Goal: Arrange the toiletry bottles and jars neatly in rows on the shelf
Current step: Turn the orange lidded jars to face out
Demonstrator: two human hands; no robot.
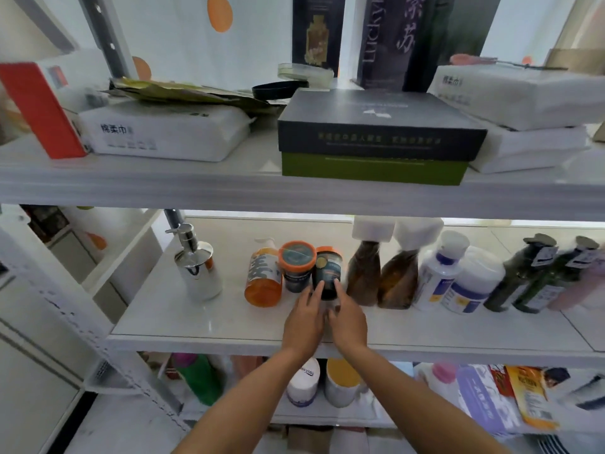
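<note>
Now, left hand [304, 322] and right hand [348, 317], fingers outstretched, touch the lower sides of the dark, orange-lidded round jar [328, 271], mid-row on the white middle shelf [196, 322]. Probably rigid, light, slick-labelled: cradle its sides low.

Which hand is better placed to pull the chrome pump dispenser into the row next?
Left, probably. The chrome pump dispenser stands apart, left of the orange bottle, on the side of the left hand; the right hand would have to cross it.
</note>
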